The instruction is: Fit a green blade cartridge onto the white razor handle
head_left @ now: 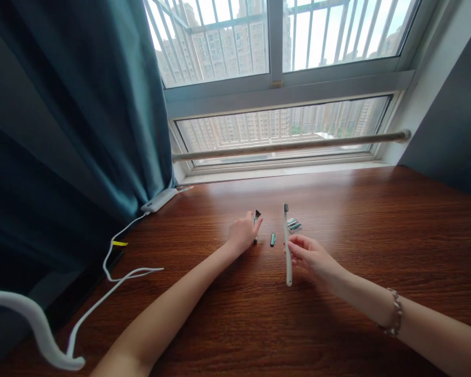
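In my right hand (306, 252) is a pale toothbrush (288, 256), pinched near its middle, with its dark bristles at the far end. My left hand (243, 233) is closed round a slim razor handle (255, 221), whose dark head pokes out beyond the fingers. Between the two hands a single razor blade cartridge (272, 240) with a green strip lies on the wooden tabletop (220, 314). Just beyond my right hand rests a small clear pack of razor cartridges (294, 225), partly behind the toothbrush.
A white power strip (159, 200) with a white cable (105, 256) sits at the left by the blue curtain (141, 131). A white curved stand (35, 319) is at the lower left. Behind the table are a window and a metal rail (290, 146).
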`<state>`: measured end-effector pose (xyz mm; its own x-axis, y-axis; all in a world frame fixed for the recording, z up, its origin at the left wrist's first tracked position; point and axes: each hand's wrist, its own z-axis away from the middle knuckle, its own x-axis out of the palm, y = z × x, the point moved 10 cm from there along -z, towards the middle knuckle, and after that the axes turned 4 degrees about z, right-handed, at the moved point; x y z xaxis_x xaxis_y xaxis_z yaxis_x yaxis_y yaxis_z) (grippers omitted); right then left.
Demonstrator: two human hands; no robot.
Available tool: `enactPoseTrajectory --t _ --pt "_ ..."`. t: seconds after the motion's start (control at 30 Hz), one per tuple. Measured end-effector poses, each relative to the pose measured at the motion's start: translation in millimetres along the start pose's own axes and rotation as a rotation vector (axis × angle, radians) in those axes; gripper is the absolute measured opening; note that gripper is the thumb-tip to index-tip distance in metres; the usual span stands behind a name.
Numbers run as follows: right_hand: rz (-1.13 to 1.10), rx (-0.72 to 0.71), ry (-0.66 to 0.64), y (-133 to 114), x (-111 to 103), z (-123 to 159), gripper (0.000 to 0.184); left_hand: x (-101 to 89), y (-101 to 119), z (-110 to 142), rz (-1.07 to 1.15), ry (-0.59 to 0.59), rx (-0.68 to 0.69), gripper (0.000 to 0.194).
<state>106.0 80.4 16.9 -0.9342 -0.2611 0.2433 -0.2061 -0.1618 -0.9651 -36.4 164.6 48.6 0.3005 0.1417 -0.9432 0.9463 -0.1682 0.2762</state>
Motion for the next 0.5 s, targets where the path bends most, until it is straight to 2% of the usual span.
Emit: enactPoseTrajectory --t 0.03,0.07,0.17,0.2,0.3,0.37,0.43,0.5 --pt "0.014 -0.014 -0.008 -1.4 5.9 -4.4 0.030 -9.1 8.3 5.1 0.128 0.036 0.048 0.048" --pt "0.035 -0.034 -0.012 -3.9 11.7 -9.0 0.030 -12.0 19.6 10.9 0.310 0.001 0.119 0.046" --pt "0.105 -0.120 -0.049 -17.6 32.8 -21.7 0.028 -8.4 46.6 28.3 0.838 -0.221 0.214 0.043" --pt "0.118 -0.151 -0.064 -23.2 39.5 -24.8 0.028 -9.4 49.8 31.6 0.956 -0.244 0.212 0.040" --pt "0.163 -0.179 -0.135 -31.2 54.3 -31.0 0.027 -14.5 35.9 30.4 1.132 -0.142 0.104 0.034" --pt "0.276 -0.187 -0.154 -29.6 53.1 -34.6 0.026 -11.6 19.8 25.9 1.233 -0.100 -0.009 0.034" --pt "0.493 -0.273 -0.073 -30.8 38.9 -38.5 0.022 -4.8 7.6 20.6 1.349 -0.108 -0.104 0.031" --pt "0.758 -0.398 0.060 -33.6 21.6 -40.8 0.022 2.5 -0.5 15.5 1.431 -0.121 -0.174 0.028"
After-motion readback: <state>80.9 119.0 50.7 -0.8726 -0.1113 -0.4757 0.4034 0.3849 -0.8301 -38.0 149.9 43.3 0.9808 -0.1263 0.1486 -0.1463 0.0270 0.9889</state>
